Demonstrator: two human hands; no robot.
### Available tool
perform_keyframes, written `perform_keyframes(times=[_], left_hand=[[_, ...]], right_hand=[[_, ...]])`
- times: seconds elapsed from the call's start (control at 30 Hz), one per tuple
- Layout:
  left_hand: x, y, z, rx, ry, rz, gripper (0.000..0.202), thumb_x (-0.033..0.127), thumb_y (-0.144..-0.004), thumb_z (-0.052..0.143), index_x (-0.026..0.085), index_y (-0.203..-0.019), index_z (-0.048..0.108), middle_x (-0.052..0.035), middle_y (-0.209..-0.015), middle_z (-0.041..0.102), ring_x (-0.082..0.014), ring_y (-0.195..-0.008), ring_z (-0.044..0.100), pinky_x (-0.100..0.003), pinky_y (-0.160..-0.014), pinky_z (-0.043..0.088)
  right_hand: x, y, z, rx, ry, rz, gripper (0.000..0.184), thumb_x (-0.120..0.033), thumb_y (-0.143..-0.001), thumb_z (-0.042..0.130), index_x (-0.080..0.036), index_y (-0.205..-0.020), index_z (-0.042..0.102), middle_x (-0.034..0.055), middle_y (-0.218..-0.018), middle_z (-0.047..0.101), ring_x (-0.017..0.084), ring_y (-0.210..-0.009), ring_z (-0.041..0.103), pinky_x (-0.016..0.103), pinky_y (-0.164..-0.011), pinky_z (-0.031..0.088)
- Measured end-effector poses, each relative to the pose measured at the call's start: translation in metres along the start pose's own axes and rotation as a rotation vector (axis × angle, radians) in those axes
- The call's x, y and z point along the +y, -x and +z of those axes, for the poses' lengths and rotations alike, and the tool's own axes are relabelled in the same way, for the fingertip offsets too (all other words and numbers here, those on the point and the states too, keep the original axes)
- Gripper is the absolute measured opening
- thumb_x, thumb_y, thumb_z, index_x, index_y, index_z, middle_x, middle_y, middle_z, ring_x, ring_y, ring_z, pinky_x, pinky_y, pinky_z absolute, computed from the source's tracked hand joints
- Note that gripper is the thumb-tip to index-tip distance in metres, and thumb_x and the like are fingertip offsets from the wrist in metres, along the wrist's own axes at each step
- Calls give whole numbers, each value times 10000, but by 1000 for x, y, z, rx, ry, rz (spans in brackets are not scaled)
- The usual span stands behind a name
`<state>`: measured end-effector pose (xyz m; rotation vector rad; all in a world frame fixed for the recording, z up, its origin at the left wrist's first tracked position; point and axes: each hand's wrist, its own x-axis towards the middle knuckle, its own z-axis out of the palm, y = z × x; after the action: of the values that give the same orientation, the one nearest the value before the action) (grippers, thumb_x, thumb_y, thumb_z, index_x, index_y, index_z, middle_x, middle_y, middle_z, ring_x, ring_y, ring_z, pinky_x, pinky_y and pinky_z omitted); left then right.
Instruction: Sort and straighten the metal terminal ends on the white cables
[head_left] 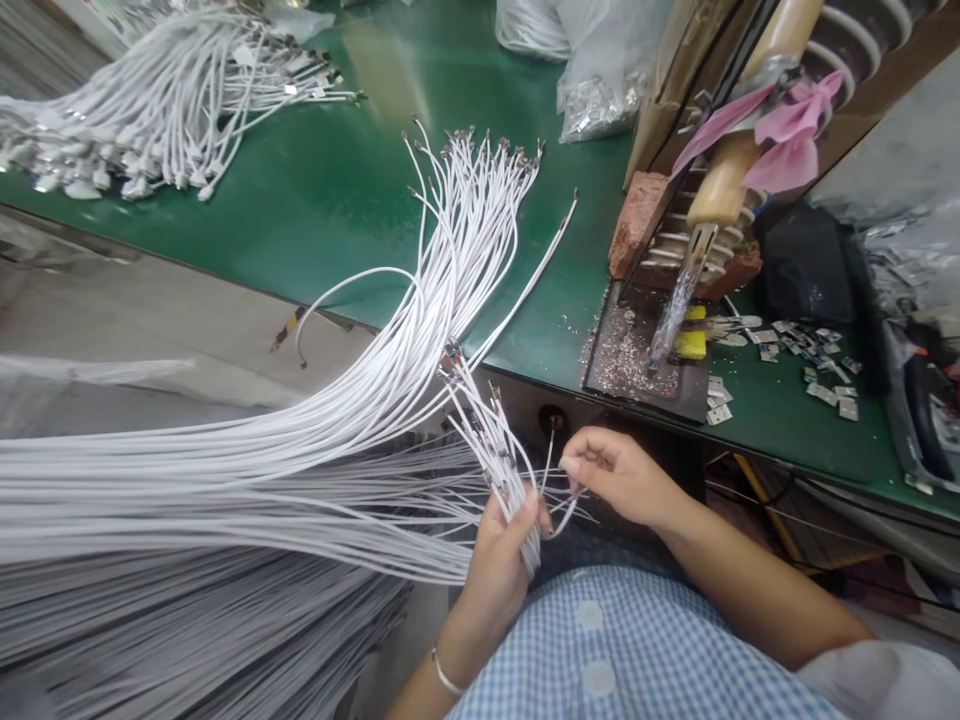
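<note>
My left hand [504, 550] is closed round a bundle of white cables [499, 450], whose stripped ends with coloured wires point up and away from me. Just to its right, the thumb and fingertips of my right hand [611, 475] pinch a single white cable [568, 518] that curves out from the bundle. Beyond my hands, a thick spread of white cables [442, 270] runs from the left over the bench edge, its small dark ends fanned out on the green bench [322, 210].
A soldering iron [697, 250] with a pink ribbon hangs tip-down over a speckled dark plate [622, 365]. Small metal connectors [817, 360] lie right of it. More finished-looking cables [180, 110] are heaped at the back left. A clear bag [600, 100] of metal parts stands behind.
</note>
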<state>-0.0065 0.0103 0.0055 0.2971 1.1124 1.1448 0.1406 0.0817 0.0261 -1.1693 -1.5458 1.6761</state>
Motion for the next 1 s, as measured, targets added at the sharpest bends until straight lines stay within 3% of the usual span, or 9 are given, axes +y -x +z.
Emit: perform_keyframes(times=[0.17,0.3,0.47,0.7,0.77,0.9,1.0], left_hand=[[-10,2,0,-54,-42,14,144,295,-774,648,173,-747,576,26,-584,552,-88,-564,475,-212,-591,388],[-14,3,-1,-76,-48,-4,113,266,-773,651,164,-769,602,10,-628,586,-93,-601,509,-218,-614,413],[-5,3,1,17,84,-10,128,242,-732,693,178,-821,629,10,-716,622,-98,-656,555,-230,-662,447],[7,0,4,76,99,51,145,277,-780,642,164,-871,631,-34,-878,671,-125,-766,590,-252,-726,464],[7,-1,5,88,111,51,145,271,-778,645,176,-883,614,-31,-849,681,-126,-747,593,-254,-711,464],[7,-1,8,4,114,110,94,260,-790,632,180,-806,585,11,-674,622,-116,-708,569,-238,-699,443],[8,0,8,-17,65,140,121,252,-799,621,169,-732,562,25,-643,573,-99,-675,536,-222,-687,421]], right_hand=[[-9,-6,7,54,168,-96,151,-292,-783,596,-155,-721,611,-7,-644,556,98,-574,490,218,-536,384],[-14,-11,14,93,254,-128,165,-275,-792,582,-164,-675,547,-31,-605,511,78,-509,460,190,-471,360],[-12,-4,15,30,263,-170,146,-191,-792,557,-167,-658,507,-25,-616,513,83,-532,480,184,-485,369],[8,16,16,-95,390,-222,202,-156,-787,541,-165,-593,486,-22,-583,494,97,-556,465,206,-527,352],[14,20,19,-125,400,-220,198,-138,-777,541,-162,-585,496,-26,-566,484,96,-536,454,209,-520,345],[19,21,19,-185,410,-233,151,-141,-779,552,-154,-630,571,-6,-608,537,108,-577,507,217,-561,385],[16,16,10,-158,412,-232,166,-191,-829,524,-146,-699,617,30,-692,575,126,-656,546,232,-610,415]])
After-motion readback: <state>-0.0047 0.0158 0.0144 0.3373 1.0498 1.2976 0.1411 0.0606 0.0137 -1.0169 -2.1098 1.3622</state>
